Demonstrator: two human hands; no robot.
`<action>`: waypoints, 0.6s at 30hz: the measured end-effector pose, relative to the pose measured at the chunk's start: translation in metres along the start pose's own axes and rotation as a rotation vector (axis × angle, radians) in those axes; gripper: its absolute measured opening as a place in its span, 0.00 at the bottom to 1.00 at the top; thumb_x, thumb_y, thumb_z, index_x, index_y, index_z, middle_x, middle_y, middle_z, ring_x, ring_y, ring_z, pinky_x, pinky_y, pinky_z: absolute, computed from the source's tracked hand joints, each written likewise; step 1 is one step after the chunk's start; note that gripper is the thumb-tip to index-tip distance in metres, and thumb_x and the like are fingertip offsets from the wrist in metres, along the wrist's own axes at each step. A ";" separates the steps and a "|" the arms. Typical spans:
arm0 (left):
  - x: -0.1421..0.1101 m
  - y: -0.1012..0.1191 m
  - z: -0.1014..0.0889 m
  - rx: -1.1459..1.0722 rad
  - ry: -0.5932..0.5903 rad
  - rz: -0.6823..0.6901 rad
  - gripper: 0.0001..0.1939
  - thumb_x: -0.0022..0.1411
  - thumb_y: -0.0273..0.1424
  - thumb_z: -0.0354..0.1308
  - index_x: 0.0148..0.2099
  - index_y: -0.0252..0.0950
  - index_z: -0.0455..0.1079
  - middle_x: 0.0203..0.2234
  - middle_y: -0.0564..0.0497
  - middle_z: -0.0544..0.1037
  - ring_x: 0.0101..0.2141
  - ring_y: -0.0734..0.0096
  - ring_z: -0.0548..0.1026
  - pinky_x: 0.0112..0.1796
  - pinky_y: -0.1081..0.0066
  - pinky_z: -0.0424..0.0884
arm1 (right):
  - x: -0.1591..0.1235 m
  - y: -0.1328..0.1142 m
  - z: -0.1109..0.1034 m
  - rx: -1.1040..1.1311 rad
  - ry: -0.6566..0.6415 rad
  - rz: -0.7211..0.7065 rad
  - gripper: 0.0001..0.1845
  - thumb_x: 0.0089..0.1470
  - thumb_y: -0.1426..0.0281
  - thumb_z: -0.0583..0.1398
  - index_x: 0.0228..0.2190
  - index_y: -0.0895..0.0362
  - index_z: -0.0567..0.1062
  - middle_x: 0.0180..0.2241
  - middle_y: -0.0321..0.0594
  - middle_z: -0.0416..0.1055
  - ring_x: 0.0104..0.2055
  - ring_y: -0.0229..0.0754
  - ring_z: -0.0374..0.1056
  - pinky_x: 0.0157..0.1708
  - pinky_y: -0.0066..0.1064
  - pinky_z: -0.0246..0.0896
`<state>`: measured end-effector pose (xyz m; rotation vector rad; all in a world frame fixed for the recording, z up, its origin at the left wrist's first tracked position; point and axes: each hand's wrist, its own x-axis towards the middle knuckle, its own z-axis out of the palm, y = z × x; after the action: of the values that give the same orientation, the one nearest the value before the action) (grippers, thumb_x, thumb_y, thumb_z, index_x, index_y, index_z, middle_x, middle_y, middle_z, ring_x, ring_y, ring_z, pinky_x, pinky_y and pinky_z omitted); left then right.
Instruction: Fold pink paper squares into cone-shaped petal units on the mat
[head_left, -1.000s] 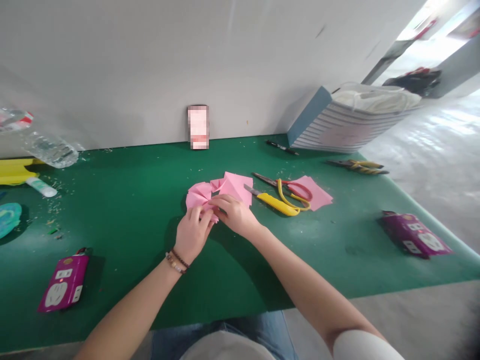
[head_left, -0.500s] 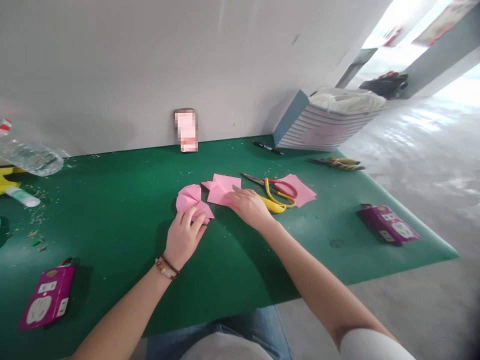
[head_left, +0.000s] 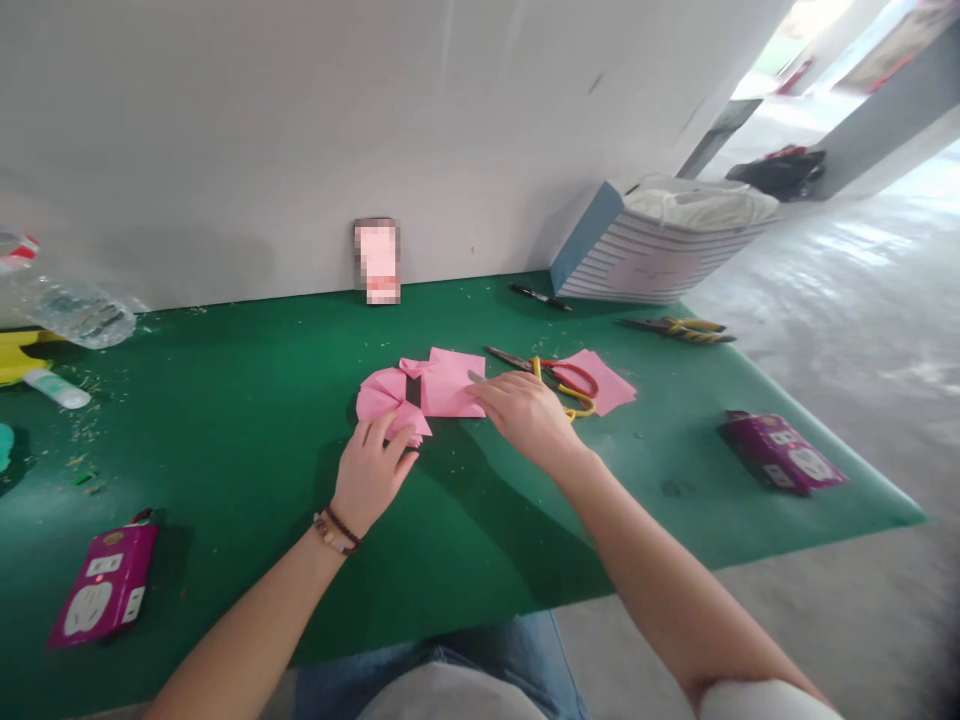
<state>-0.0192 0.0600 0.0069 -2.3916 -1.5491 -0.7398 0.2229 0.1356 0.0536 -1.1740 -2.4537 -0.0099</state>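
My left hand [head_left: 375, 470] lies on folded pink paper [head_left: 381, 390], fingers spread across its near edge. Touching this on the right is a flatter pink piece [head_left: 454, 375] with a small pointed fold at its upper left. A dark strip [head_left: 413, 392] shows between the two. My right hand [head_left: 529, 412] is closed around a knife; only its grey blade [head_left: 475, 377] sticks out past the fingers, over the flatter piece. The handle is hidden under the hand. Scissors [head_left: 574, 385] with red and yellow handles lie just beyond it, partly on more pink paper [head_left: 615, 385].
On the green table [head_left: 247, 420] lie pliers [head_left: 679, 330], a black pen [head_left: 541, 297] and two purple packs [head_left: 105, 585]. A striped bag [head_left: 652, 245] stands against the wall beside a phone-like object [head_left: 379, 262]. At left are a clear bottle [head_left: 82, 310] and a glue stick [head_left: 56, 388].
My right hand and the knife have shifted slightly right. The pink pieces now sit closer together, with the dark strip showing between them. My left hand stays on the folded paper.
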 end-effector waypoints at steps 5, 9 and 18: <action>0.002 0.001 -0.010 -0.102 0.122 -0.014 0.16 0.61 0.31 0.62 0.51 0.36 0.69 0.47 0.40 0.74 0.44 0.57 0.73 0.43 0.59 0.74 | -0.034 -0.003 -0.025 0.332 0.238 0.368 0.10 0.60 0.65 0.60 0.41 0.52 0.79 0.36 0.39 0.81 0.35 0.45 0.77 0.34 0.35 0.72; 0.000 0.016 -0.033 -0.339 0.228 -0.030 0.29 0.63 0.32 0.61 0.63 0.39 0.57 0.54 0.38 0.70 0.44 0.62 0.76 0.38 0.67 0.77 | -0.068 -0.028 -0.036 0.432 0.268 0.349 0.07 0.59 0.67 0.61 0.39 0.51 0.78 0.36 0.38 0.81 0.35 0.44 0.77 0.35 0.35 0.74; -0.040 0.037 -0.046 -0.542 -0.116 0.041 0.13 0.63 0.21 0.52 0.44 0.39 0.73 0.44 0.48 0.80 0.45 0.66 0.78 0.48 0.65 0.76 | -0.121 -0.076 -0.004 0.239 0.039 -0.096 0.22 0.58 0.61 0.62 0.52 0.54 0.72 0.53 0.50 0.73 0.57 0.53 0.67 0.53 0.50 0.66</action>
<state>-0.0128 -0.0071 0.0303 -2.8779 -1.4785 -1.1543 0.2352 -0.0039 0.0256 -0.9445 -2.3964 0.2240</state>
